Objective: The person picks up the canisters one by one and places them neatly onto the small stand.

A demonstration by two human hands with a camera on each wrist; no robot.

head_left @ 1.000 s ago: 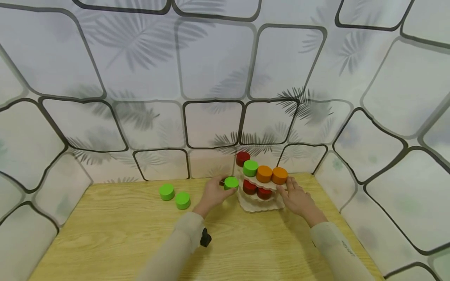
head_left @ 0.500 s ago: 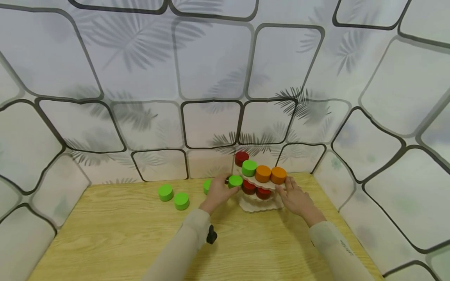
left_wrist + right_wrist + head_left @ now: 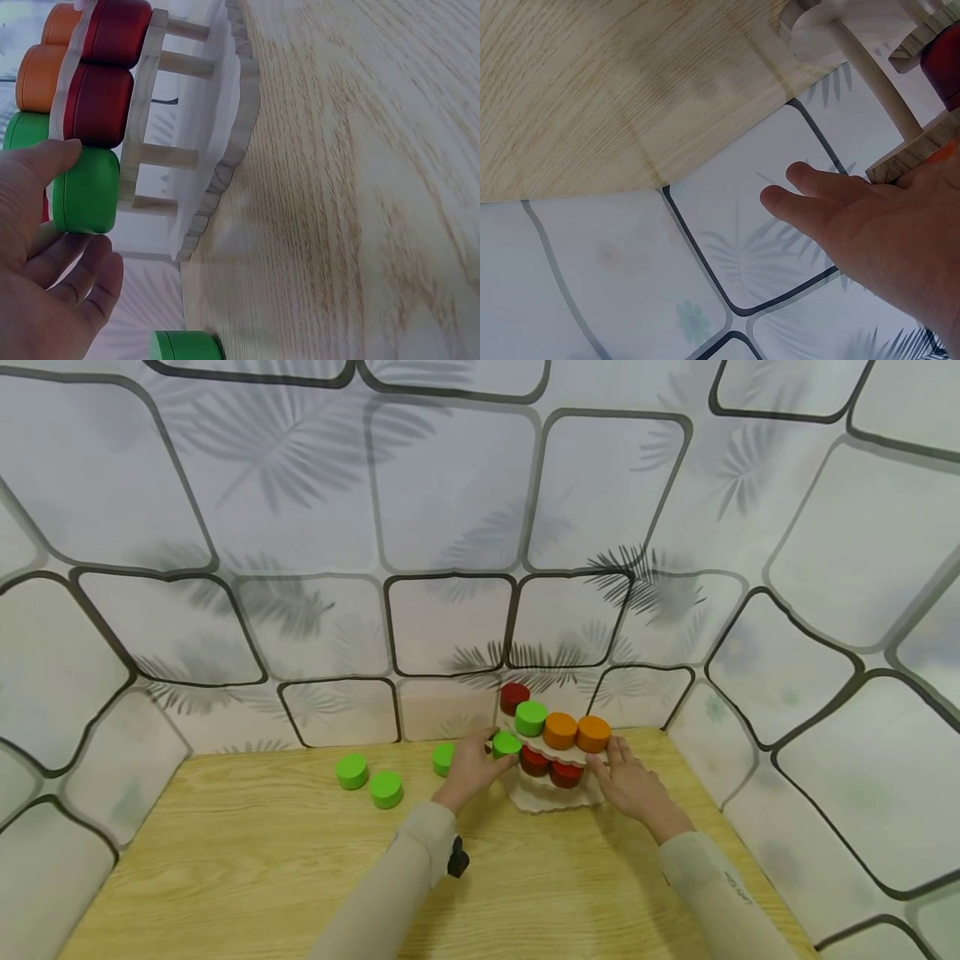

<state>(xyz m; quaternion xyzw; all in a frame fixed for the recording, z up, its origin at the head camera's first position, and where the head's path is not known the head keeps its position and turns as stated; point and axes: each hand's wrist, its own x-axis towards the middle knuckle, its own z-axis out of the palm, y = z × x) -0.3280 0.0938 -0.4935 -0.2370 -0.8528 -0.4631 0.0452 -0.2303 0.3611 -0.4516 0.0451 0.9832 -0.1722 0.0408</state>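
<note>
A tiered wooden stand (image 3: 551, 802) with scalloped edges stands near the back wall. My left hand (image 3: 468, 770) pinches a green tin (image 3: 88, 191) between thumb and fingers, at the left end of the middle tier. Beside that tin, two red tins (image 3: 101, 105) sit on the same tier. The top tier bears a green tin (image 3: 531, 718) and two orange tins (image 3: 560, 731); another red tin (image 3: 514, 698) shows behind them, its support hidden. At the right, my right hand (image 3: 637, 783) touches the top tier's edge with fingers fairly straight.
Two loose green tins (image 3: 352, 772) lie on the wooden table (image 3: 247, 860) to the left. Another green tin (image 3: 442, 760) stands just behind my left wrist. Patterned walls (image 3: 337, 710) border the table at the back and right.
My left hand has moved right with the green tin, bringing it against the red tins on the middle tier. A loose green tin has come into sight behind the wrist. The right hand stays put.
</note>
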